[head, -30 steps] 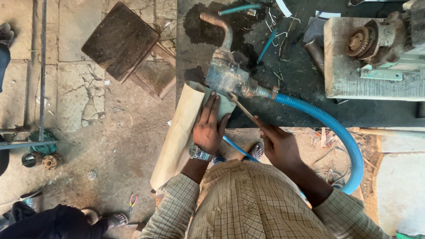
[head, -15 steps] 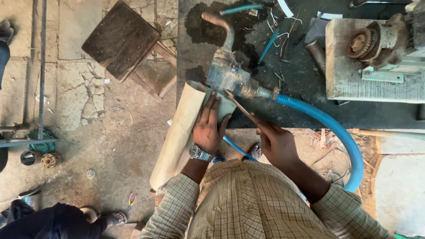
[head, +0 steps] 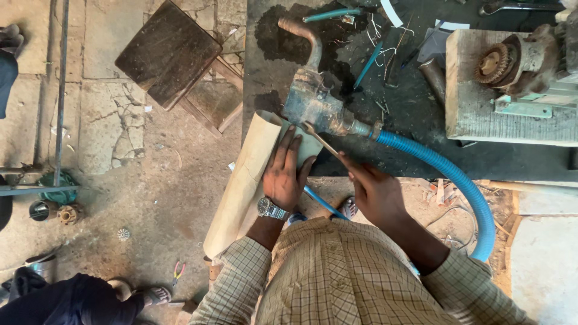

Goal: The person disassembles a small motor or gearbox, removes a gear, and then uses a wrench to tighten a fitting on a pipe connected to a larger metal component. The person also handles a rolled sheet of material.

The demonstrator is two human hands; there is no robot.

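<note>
Cracked stone paving (head: 108,120) and dusty ground make up the floor of an open workshop, with a dark oily patch beneath a worn, blue-grey metal pump body (head: 313,108). That pump has a rusty curved pipe (head: 304,36) rising from its far end and a ribbed blue flexible hose (head: 445,174) joined at its near side, curving away to the right. A rolled sheet of tan cardboard-like paper (head: 241,186) lies on the ground, its upper end touching the pump. The left hand (head: 286,174), with a silver wristwatch (head: 271,209) on the wrist, lies flat and open with fingers spread, pressing on the sheet just beside the pump. The right hand (head: 373,192) is closed around a thin metal tool (head: 322,141) whose tip rests on the sheet at the pump's edge. A dark wooden stool (head: 171,54) stands to the upper left, well apart. At the upper right, a rusty geared machine part (head: 500,63) sits on a pale wooden block (head: 481,114).
</note>
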